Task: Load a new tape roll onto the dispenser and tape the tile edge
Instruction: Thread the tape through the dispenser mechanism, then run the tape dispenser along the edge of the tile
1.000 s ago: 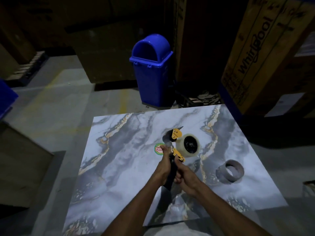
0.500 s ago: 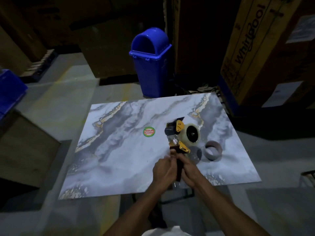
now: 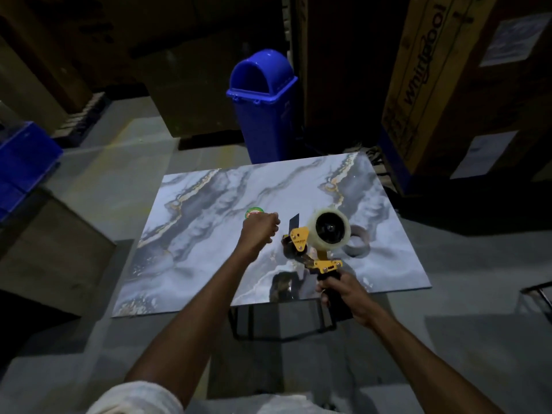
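A yellow and black tape dispenser (image 3: 299, 241) is held above the marble-patterned tile (image 3: 203, 234), with a clear tape roll (image 3: 330, 230) on its hub. My right hand (image 3: 342, 289) grips the black handle near the tile's front edge. My left hand (image 3: 260, 230) is a closed fist just left of the dispenser's front end, partly covering a round green sticker (image 3: 253, 211). Whether it pinches a clear tape end I cannot tell. An empty grey tape core (image 3: 360, 245) lies on the tile, behind and right of the roll.
The tile rests on a low metal stand (image 3: 248, 324) over a grey concrete floor. A blue swing-lid bin (image 3: 264, 109) stands behind it. A large cardboard appliance box (image 3: 430, 85) rises at the right. Blue crates (image 3: 24, 162) sit at the left, next to a brown box (image 3: 53, 243).
Both hands were together on the handle. My left hand has let go and moved up and left of the dispenser's front. The right hand keeps the handle, and the view has pulled back.
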### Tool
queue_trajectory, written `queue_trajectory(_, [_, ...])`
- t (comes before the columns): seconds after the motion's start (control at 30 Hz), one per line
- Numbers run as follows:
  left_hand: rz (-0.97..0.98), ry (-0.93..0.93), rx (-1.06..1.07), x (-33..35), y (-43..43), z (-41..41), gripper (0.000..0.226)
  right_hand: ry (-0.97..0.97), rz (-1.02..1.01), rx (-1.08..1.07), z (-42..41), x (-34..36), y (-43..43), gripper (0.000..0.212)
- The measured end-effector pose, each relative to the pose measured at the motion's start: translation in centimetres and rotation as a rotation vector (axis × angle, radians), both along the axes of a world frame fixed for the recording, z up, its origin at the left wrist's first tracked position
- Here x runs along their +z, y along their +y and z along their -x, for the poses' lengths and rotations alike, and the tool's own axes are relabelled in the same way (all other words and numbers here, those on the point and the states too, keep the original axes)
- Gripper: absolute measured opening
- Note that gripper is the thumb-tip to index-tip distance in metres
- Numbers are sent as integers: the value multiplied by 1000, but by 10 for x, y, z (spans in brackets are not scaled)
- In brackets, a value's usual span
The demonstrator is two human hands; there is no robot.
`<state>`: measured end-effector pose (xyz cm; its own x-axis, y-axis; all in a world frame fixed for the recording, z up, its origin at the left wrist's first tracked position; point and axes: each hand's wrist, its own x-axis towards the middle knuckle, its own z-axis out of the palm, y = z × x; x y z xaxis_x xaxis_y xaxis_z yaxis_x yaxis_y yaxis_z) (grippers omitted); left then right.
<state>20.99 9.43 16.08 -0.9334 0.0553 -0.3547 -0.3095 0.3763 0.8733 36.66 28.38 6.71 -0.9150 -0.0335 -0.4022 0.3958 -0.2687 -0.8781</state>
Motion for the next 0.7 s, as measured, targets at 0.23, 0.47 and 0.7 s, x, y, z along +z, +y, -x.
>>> queue_trajectory(0.23, [-43,-379,-187,-5,-18,3,65,79,-288,-93,-27,11,-4,11])
queue_trajectory(0.47, [-241,-756,-264,-65,-36,-28,79,68,-467,-131,-38,12,-3,4])
queue_trajectory(0.7, [-537,-1058,-289,-110,-20,-64,67,72,-578,-115,-34,26,-2,10])
